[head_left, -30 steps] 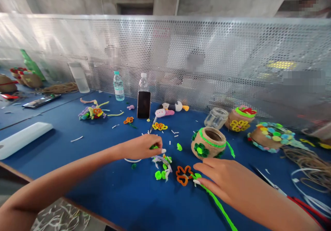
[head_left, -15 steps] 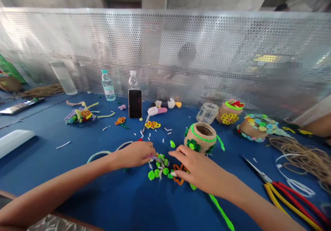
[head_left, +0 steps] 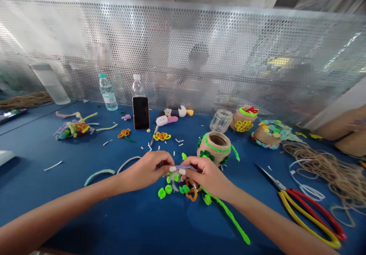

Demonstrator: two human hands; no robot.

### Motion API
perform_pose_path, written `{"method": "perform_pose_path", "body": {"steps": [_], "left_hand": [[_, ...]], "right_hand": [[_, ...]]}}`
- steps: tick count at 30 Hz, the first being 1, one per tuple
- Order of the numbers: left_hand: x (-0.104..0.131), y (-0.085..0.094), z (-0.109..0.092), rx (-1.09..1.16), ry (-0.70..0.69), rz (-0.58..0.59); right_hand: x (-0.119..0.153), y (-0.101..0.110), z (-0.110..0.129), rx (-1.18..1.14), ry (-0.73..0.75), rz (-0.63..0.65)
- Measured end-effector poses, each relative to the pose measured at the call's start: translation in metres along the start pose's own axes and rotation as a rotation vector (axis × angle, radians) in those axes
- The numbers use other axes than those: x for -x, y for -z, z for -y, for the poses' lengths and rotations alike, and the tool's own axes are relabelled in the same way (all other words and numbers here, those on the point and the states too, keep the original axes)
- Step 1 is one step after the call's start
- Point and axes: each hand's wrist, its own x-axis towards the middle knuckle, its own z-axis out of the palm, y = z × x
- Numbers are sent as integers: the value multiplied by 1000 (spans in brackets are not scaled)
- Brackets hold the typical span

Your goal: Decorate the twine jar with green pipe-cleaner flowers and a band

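Note:
Between my two hands a short purple pipe cleaner (head_left: 185, 167) is stretched level. My left hand (head_left: 151, 171) pinches its left end between thumb and finger, while my right hand (head_left: 210, 177) grips the other end. Just under the fingers lie several green pom-poms (head_left: 161, 193) and an orange pipe-cleaner flower (head_left: 191, 195), partly hidden by my right hand. A long bright green pipe cleaner (head_left: 233, 217) runs out from beneath that hand toward me. Behind it stands a twine-wrapped jar (head_left: 213, 156) with a green band and dark green decorations.
Scissors (head_left: 283, 188) with red and yellow handles lie at right, beside loose twine (head_left: 323, 171). Decorated jars (head_left: 243, 119) and a clear glass jar (head_left: 221, 121) stand at back right. A phone (head_left: 141, 113) leans against a bottle. Pipe-cleaner flowers (head_left: 162, 136) and white scraps are scattered about.
My hands have come together; my right hand, open before, now grips the purple pipe cleaner with my left. The pipe cleaner is raised above the pom-poms. The view has shifted slightly right.

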Motion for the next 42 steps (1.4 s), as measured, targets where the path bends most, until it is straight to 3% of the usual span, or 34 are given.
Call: {"method": "perform_pose_path", "body": {"steps": [3, 8, 14, 17, 21, 26, 31, 35, 42], "left_hand": [[3, 2, 4, 54, 59, 33], [5, 8, 19, 23, 64, -18], [4, 18, 29, 237, 82, -60], [5, 17, 29, 234, 87, -81], [7, 11, 29, 111, 94, -68], [6, 13, 36, 14, 95, -130], [4, 24, 43, 80, 111, -220], [6, 19, 37, 151, 101, -191], [12, 9, 25, 277, 104, -153]], "right_hand": [[-1, 4, 0, -36, -46, 73], [-1, 8, -3, -50, -103, 132], [-3, 19, -7, -45, -78, 171], [-2, 22, -6, -9, -73, 207], [0, 19, -5, 2, -9, 146], [0, 17, -4, 55, -68, 74], [-3, 21, -5, 50, -137, 113], [-3, 17, -9, 32, -196, 195], [-2, 12, -11, 139, -90, 100]]}}
